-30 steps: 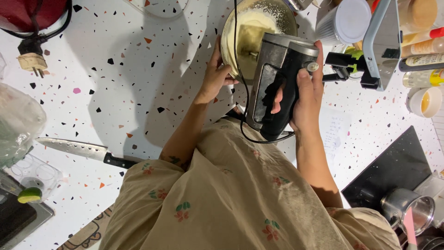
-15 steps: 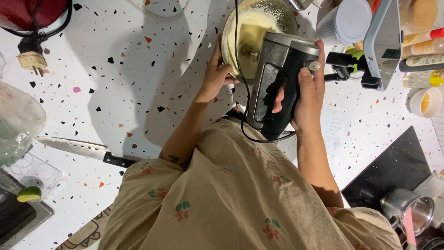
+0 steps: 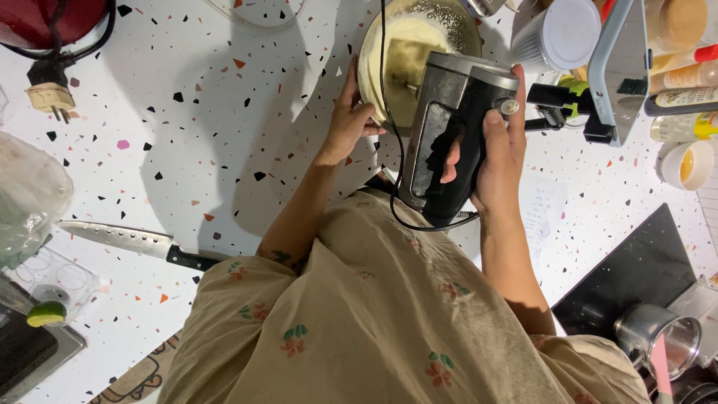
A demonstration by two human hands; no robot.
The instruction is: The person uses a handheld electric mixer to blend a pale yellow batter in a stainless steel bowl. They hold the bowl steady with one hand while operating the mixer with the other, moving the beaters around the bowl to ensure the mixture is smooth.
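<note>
— Two hands at work: the right hand (image 3: 497, 161) is wrapped around the handle of the black and grey hand mixer (image 3: 456, 135), and the left hand (image 3: 348, 120) grips the near rim of the metal mixing bowl (image 3: 374, 52).

— What could go wrong?

— I'd judge splatter likeliest: if the beaters tilt or lift out of the batter (image 3: 407, 45) while turning, it would fly over the speckled countertop (image 3: 187, 112). The black power cord (image 3: 393, 150) crosses the bowl's rim and loops under the mixer, so it could snag or dip in.

— And the bowl?

— It could slide if that left grip loosens.

— How does the batter look?

— Pale yellow, thick and smooth, smeared up the inner wall. The bowl sits at the far edge, right before the person, with a white lidded tub (image 3: 561, 34) just beside it.

— Anything sharp nearby?

— One kitchen knife (image 3: 134, 243), well apart at the left.
</note>
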